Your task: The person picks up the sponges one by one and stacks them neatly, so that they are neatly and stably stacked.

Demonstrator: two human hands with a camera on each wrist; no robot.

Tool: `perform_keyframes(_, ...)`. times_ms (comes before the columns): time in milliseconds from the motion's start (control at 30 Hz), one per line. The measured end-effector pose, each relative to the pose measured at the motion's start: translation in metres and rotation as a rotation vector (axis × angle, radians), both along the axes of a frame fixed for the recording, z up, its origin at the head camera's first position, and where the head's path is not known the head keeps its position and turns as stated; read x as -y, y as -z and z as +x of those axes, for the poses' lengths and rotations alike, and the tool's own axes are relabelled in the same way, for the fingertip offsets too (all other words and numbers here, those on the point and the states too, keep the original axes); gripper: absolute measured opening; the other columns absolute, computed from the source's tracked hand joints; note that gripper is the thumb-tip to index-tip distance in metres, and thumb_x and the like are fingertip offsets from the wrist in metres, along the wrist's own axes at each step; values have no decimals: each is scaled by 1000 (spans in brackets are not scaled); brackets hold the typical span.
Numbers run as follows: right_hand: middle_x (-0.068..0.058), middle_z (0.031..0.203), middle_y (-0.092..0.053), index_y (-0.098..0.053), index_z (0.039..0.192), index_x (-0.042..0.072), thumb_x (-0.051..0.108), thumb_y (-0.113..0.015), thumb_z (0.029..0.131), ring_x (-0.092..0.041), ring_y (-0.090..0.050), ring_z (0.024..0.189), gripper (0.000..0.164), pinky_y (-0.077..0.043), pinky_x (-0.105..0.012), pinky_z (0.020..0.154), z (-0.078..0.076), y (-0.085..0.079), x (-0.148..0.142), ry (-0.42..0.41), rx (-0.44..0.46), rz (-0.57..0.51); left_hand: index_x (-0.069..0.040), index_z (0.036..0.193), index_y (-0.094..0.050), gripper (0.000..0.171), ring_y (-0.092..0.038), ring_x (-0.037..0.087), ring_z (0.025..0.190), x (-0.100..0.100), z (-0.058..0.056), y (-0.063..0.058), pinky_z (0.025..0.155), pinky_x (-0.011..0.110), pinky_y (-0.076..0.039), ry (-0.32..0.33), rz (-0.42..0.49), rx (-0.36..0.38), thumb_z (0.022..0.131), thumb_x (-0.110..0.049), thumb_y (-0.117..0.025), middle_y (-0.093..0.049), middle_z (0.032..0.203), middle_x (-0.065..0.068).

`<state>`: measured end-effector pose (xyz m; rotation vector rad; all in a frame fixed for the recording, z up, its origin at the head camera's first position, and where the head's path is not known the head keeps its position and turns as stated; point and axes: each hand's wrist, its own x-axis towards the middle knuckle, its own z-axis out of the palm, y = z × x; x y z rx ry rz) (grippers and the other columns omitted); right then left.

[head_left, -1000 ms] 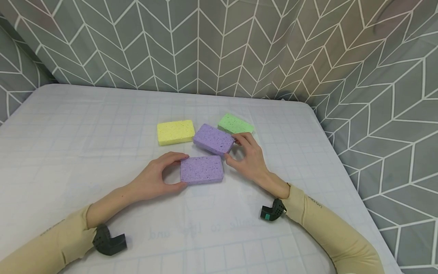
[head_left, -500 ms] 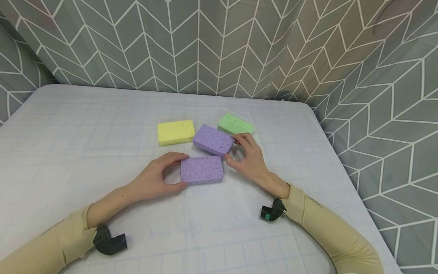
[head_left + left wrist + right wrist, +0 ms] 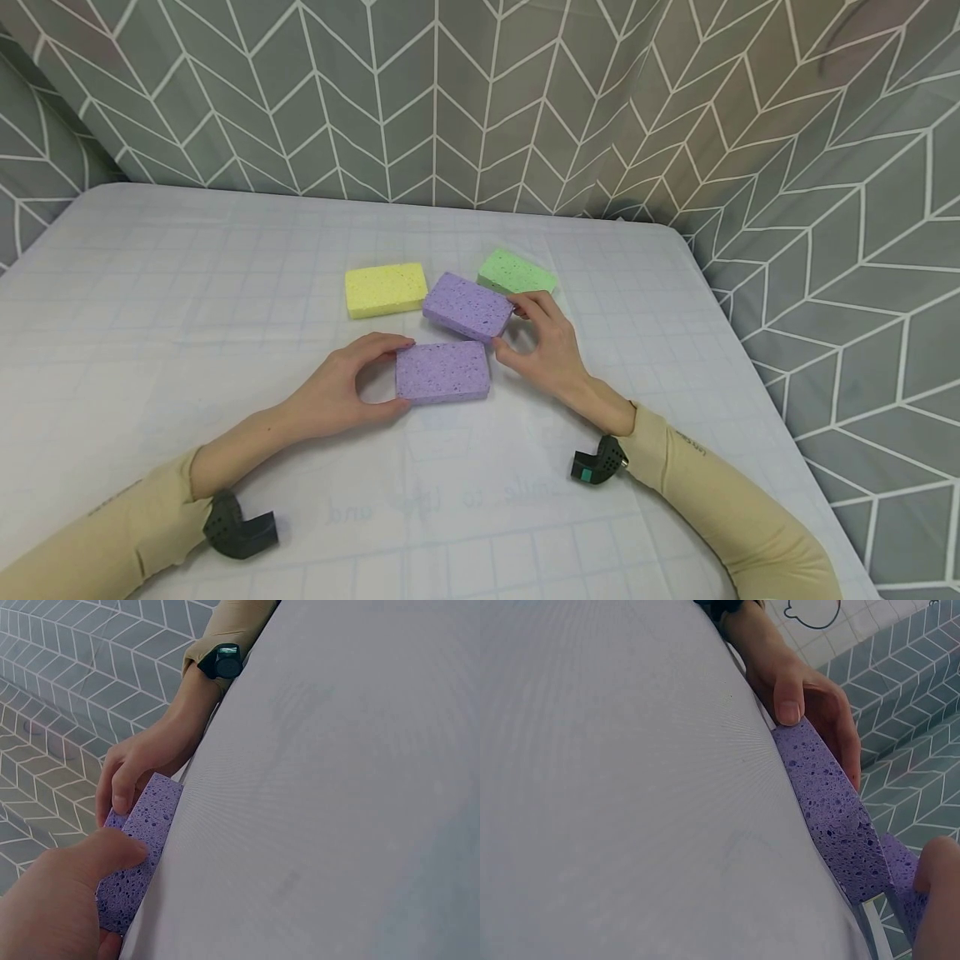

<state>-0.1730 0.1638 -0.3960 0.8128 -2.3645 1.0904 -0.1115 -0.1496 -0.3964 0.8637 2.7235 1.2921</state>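
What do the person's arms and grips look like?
The left sleeve and right sleeve are long and tan, with small dark markings near the cuffs, too small to read. At the wrists sit bent black gadgets: the left gadget looks all dark, while the right gadget has a green patch. The left grip and right grip wear no gloves.

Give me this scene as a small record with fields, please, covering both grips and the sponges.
Left grip: pinches the near purple sponge at its left end
Right grip: pinches the far purple sponge at its right end
Yellow sponge: left of the far purple sponge, no hand on it
Green sponge: behind the far purple sponge and right grip, partly hidden
Surface: white table cover with a faint grid
Backdrop: grey sheet with white zigzag lines
Unclear: whether the purple sponges touch each other
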Motion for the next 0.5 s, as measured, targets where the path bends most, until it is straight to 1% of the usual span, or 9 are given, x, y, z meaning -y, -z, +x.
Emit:
perform_keyframes(233, -12, 117, -59, -62, 125, -1, 21, -74, 77, -27, -63, 102, 54, -55, -34, 92, 0, 0, 0, -4, 3, -6, -18, 141, -53, 73, -57, 12, 122, 0, 0, 0, 108, 38, -47, -7, -3, 9, 77, -27, -86, -57, 137, -6)
perform_keyframes(500, -12, 116, -59, -63, 125, -1, 19, -75, 76, -27, -62, 101, 54, -55, -36, 90, 0, 0, 0, -22, -7, -23, -18, 141, -53, 72, -58, 16, 121, 0, 0, 1, 107, 43, -48, -1, 5, 0, 78, -27, -86, -58, 137, -2)
